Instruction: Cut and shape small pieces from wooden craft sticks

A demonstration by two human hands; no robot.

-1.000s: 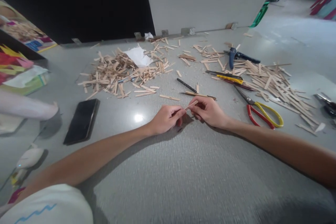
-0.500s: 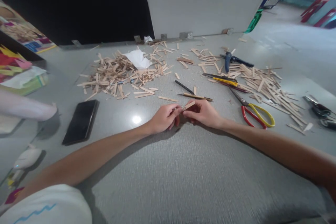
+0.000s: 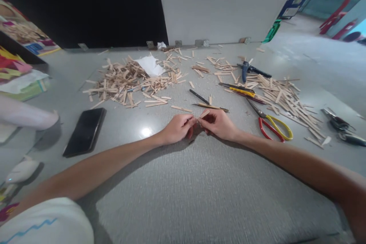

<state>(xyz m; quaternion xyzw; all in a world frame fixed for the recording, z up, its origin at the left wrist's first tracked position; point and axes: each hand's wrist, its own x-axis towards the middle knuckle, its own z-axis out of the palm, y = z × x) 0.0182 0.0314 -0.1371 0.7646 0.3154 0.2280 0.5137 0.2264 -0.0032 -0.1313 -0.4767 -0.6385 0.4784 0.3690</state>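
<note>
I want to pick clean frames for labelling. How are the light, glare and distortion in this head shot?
Head view: overhead light leaves a bright glare spot on the grey table; soft shadows lie under both forearms. Wide-angle bending curves the table edges. The hands and the stick are sharp enough; the upper left is nearly black.

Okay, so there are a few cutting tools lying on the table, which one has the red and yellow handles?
The scissors, just right of the right hand. The blue-handled tool lies farther back among the sticks, and the dark pliers-like tools sit at the far right.
</note>
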